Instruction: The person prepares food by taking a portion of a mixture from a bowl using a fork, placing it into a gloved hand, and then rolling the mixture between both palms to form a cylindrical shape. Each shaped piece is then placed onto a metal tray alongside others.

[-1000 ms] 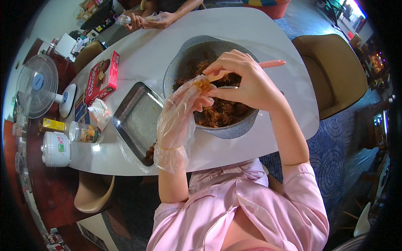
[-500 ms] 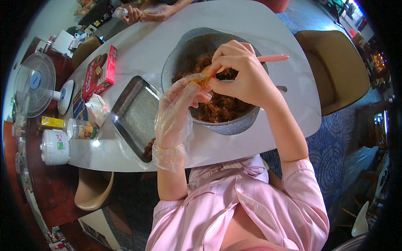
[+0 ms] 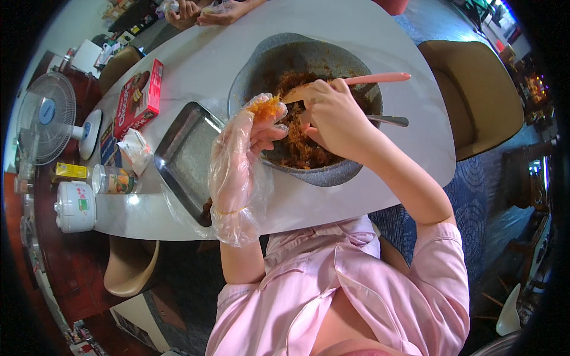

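Observation:
My left hand (image 3: 240, 151), in a loose clear plastic glove with a band at the wrist, cups a clump of orange shredded food (image 3: 265, 110) near the left rim of a grey speckled pot (image 3: 246, 77). My bare right hand (image 3: 335, 115) is over the pot with bent fingers, close above the brown-orange shredded mixture (image 3: 303, 151); its fingertips are partly hidden. A pink spatula (image 3: 380, 78) lies across the pot, passing by my right knuckles. A metal utensil handle (image 3: 389, 120) sticks out over the right rim.
Left of the pot lies a metal tray (image 3: 187, 148) with a few brown pieces at its near end. Beyond it are a red box (image 3: 139, 98), a clear jar (image 3: 113, 180) and a white cooker (image 3: 75, 206). Another person's hands (image 3: 222, 12) are at the far edge.
My right hand has parted from my left and moved down over the mixture. The orange clump now shows in my left glove. The spatula's position has shifted slightly.

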Tool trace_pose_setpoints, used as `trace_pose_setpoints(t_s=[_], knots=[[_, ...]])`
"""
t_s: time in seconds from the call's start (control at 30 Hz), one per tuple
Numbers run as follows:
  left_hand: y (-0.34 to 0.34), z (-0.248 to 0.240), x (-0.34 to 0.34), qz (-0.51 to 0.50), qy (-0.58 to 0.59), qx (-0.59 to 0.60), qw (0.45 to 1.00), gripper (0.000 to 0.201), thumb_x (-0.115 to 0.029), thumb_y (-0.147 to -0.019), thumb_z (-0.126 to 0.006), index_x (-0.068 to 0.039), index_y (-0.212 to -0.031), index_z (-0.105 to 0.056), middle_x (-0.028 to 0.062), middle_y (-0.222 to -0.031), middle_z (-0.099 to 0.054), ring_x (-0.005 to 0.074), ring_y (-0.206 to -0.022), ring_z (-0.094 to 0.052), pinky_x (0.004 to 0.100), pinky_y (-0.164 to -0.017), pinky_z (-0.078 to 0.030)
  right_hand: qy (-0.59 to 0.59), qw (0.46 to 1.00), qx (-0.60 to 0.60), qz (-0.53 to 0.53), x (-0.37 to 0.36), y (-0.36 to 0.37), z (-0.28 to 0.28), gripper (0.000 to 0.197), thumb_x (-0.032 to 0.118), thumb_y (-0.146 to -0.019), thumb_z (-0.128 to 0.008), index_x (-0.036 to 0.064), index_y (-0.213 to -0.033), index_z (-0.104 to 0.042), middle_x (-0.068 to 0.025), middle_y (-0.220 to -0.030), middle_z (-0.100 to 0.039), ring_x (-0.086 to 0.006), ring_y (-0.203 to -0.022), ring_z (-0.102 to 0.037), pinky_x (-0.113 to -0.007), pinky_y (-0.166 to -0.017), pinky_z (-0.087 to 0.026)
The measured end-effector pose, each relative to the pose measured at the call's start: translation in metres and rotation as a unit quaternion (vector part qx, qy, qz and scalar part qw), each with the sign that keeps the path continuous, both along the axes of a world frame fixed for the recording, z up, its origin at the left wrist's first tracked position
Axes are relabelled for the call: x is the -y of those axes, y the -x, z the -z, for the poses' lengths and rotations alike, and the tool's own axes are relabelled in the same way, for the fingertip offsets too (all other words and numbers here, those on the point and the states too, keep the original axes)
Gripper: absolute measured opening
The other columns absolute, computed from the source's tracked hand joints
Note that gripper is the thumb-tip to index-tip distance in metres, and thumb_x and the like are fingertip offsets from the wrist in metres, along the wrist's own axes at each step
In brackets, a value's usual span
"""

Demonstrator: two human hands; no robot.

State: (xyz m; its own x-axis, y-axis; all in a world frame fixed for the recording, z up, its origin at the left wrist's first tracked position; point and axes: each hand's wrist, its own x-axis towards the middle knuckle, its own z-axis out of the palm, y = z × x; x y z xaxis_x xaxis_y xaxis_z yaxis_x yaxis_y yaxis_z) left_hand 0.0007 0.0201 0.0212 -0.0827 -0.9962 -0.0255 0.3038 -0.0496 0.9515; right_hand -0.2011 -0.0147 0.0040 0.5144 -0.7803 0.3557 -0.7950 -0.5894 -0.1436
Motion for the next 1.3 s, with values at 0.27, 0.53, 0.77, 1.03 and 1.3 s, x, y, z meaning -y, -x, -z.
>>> trace_pose_setpoints(t_s=[0.27, 0.53, 0.77, 1.03, 1.3], knots=[[-0.003, 0.015, 0.007, -0.006, 0.004, -0.11, 0.994, 0.034, -0.023, -0.099, -0.062, 0.003, -0.121, -0.063, 0.0141, -0.1, -0.072, 0.0115, -0.077, -0.065, 0.0223, -0.07, -0.049, 0.011, 0.996, -0.025, -0.084, -0.001, 0.015, 0.006, 0.016, 0.028, -0.08, -0.072, 0.0121, -0.082, -0.076, -0.0043, -0.094, -0.062, -0.0256, -0.107, -0.052, -0.042, -0.092, -0.037], [-0.009, 0.018, 0.006, -0.047, 0.018, -0.114, 0.992, 0.031, -0.021, -0.096, -0.066, 0.003, -0.116, -0.063, 0.0147, -0.1, -0.071, 0.0107, -0.075, -0.063, 0.0244, -0.071, -0.049, -0.124, 0.988, -0.052, -0.078, -0.001, 0.012, -0.016, 0.018, 0.024, -0.077, -0.076, 0.0069, -0.082, -0.076, -0.0074, -0.095, -0.063, -0.025, -0.108, -0.054, -0.042, -0.101, -0.037], [0.003, 0.018, 0.003, -0.021, 0.001, -0.183, 0.983, 0.029, -0.021, -0.097, -0.065, 0.003, -0.111, -0.065, 0.012, -0.096, -0.07, 0.0131, -0.076, -0.061, 0.0261, -0.071, -0.047, -0.106, 0.951, 0.28, -0.08, 0.008, 0.011, -0.04, 0.028, 0.024, -0.074, -0.081, 0.0044, -0.093, -0.077, -0.0099, -0.101, -0.067, -0.0265, -0.098, -0.06, -0.041, -0.092, -0.044], [0.018, 0.026, 0.005, 0.009, 0.04, -0.148, 0.988, 0.034, -0.026, -0.1, -0.06, 0.003, -0.116, -0.065, 0.0098, -0.098, -0.07, 0.0148, -0.083, -0.065, 0.0261, -0.072, -0.048, 0.053, 0.94, 0.333, -0.049, -0.012, -0.013, -0.029, 0.021, 0.019, -0.07, -0.08, 0.0131, -0.09, -0.079, -0.0003, -0.093, -0.064, -0.0218, -0.094, -0.055, -0.037, -0.083, -0.04], [0.021, 0.008, -0.003, 0.054, -0.021, -0.166, 0.984, 0.047, -0.033, -0.103, -0.053, 0.004, -0.132, -0.056, 0.0175, -0.116, -0.069, 0.0224, -0.1, -0.069, 0.0304, -0.083, -0.055, 0.149, 0.946, 0.286, 0.028, -0.008, -0.008, -0.024, 0.022, 0.018, -0.072, -0.078, 0.0103, -0.092, -0.078, -0.0008, -0.087, -0.07, -0.0213, -0.091, -0.06, -0.036, -0.087, -0.04]])
